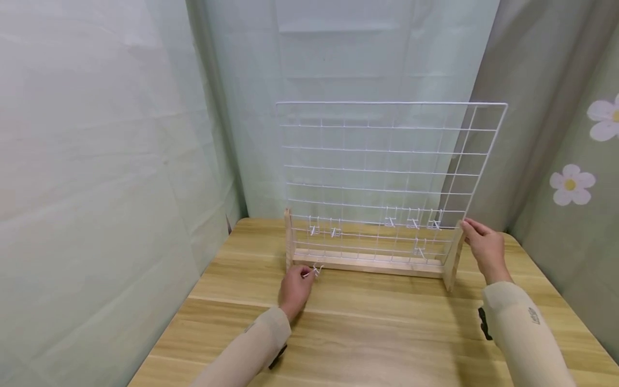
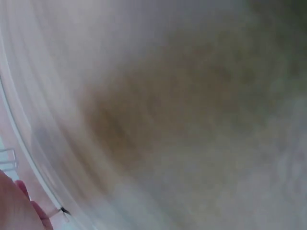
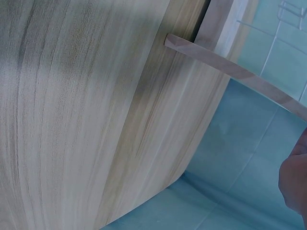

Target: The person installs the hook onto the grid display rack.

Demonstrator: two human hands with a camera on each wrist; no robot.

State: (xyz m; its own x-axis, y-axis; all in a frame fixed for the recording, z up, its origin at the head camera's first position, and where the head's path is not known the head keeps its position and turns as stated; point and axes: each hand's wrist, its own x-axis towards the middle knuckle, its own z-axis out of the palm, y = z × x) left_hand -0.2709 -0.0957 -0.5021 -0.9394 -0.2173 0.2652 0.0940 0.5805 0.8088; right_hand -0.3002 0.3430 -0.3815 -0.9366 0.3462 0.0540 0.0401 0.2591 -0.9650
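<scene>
A white wire grid rack (image 1: 387, 172) stands upright in a wooden base (image 1: 367, 263) on the table. Small white wire hooks hang on it: two at the lower left, and several at the lower right, among them one hook (image 1: 419, 250) set lower. In front of the base's left end, my left hand (image 1: 295, 290) pinches a loose white hook (image 1: 316, 270) between thumb and fingers. My right hand (image 1: 486, 250) grips the top of the right wooden side piece (image 1: 453, 260), beside the grid's edge. The left wrist view is mostly blurred.
The wood-grain table (image 1: 367, 333) extends toward me from the rack. Pale curtains (image 1: 338, 54) hang behind it and on the left side. A green cloth with white flowers (image 1: 572, 185) hangs at the right.
</scene>
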